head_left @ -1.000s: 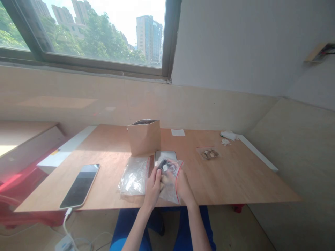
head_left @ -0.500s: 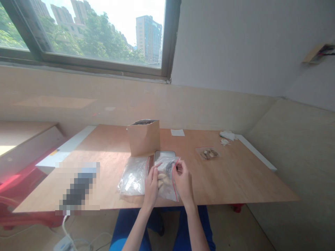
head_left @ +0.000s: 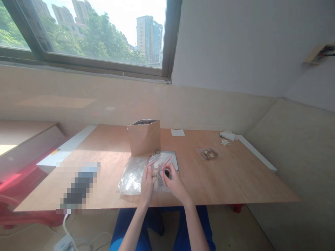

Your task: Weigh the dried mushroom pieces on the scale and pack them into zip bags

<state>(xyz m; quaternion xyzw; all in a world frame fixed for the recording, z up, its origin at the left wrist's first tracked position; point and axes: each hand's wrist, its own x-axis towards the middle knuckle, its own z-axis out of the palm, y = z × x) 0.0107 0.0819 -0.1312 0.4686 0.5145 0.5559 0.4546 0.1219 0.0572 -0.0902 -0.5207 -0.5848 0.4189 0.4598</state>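
Observation:
A clear zip bag (head_left: pixel 157 178) with a red-lined edge is between my two hands, with pale and brownish pieces inside that I cannot name. My left hand (head_left: pixel 147 184) grips its left side, thumb on top. At the red-lined edge, my right hand (head_left: pixel 175 183) has its fingers closed on the bag. A small dark patch shows between those fingers; what it is I cannot tell. Behind the bag lies a flat, dark-rimmed device with a pale top (head_left: pixel 173 159), partly covered. Left of my left hand is a stack of clear plastic bags (head_left: pixel 132 177).
An open brown paper pouch (head_left: pixel 144 139) stands behind the bags. To the right lies another filled zip bag (head_left: pixel 208 153). White paper (head_left: pixel 178 132) and a white bundle (head_left: pixel 227 135) are at the back. A blurred-out object (head_left: pixel 80 188) with a cable lies left.
My right hand has moved left, carrying the bag's red-lined edge inward. The bag has shifted left too, and more of the flat device shows. My left hand has moved slightly left.

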